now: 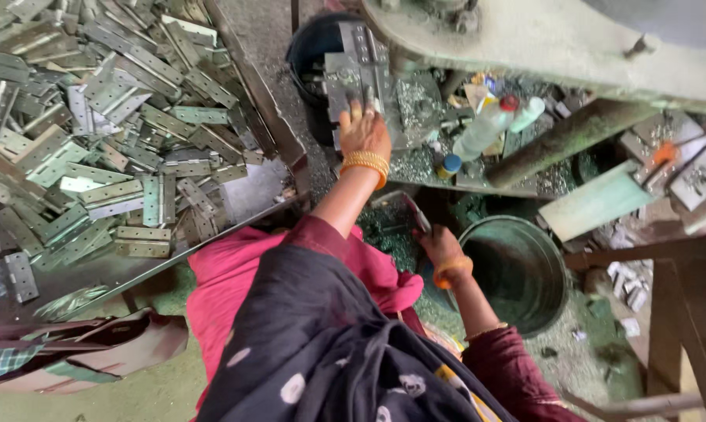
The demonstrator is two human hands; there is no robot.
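My left hand [362,129], with orange bangles at the wrist, reaches forward onto the metal die block [358,72] of a press machine, fingers pressing a metal hinge piece there. Lower down, my right hand [439,244] is closed around a thin metal handle or rod [414,209] near the rim of a round metal bucket [560,270]. A red sleeve and dark dotted cloth cover my arms and lap.
A big heap of flat metal hinges [110,133] fills a tray at the left. Plastic bottles [486,125], metal shavings and scrap lie on the machine bed. The grey machine arm [540,47] spans the top. A wooden frame [673,312] stands right.
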